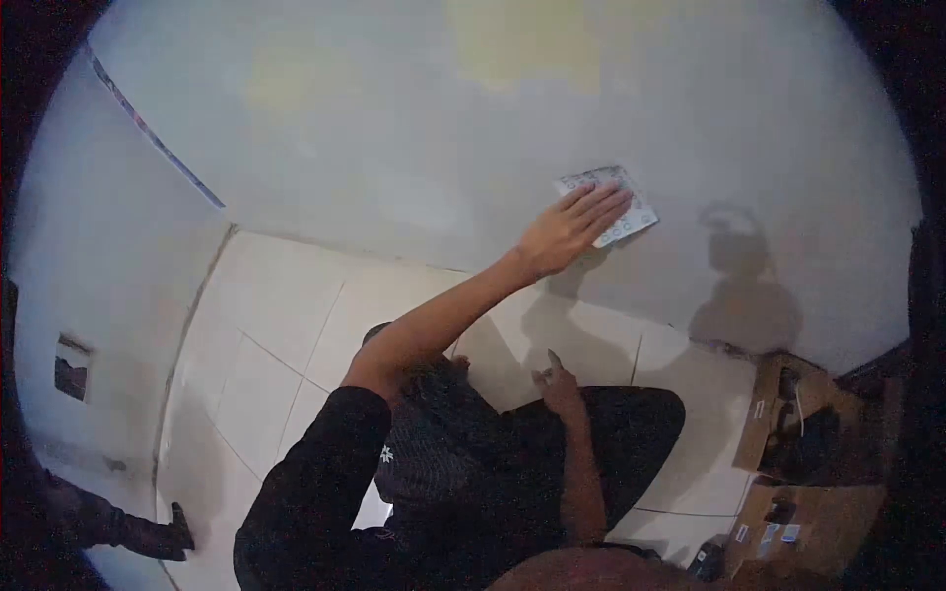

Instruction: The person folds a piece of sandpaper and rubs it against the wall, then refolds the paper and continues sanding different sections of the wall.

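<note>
My left hand (576, 231) is stretched up against the pale wall (394, 128), its fingers lying flat and together over a sheet of sandpaper (631, 220). The sheet's white backing carries grey printed rings, and its other face, toward the wall, is hidden. Below, near my dark-clothed bent leg (631, 424), my right hand (560, 387) hangs apart from the wall. One finger points out while the others look loosely bent. I see nothing in that hand.
Open cardboard boxes (754, 424) with dark items inside stand at the lower right. Pale tiles (281, 325) cover the floor. Yellowish patches (522, 44) mark the upper wall. A side wall at left has a small recess (72, 369). Another person's dark-clothed limb (138, 532) shows at lower left.
</note>
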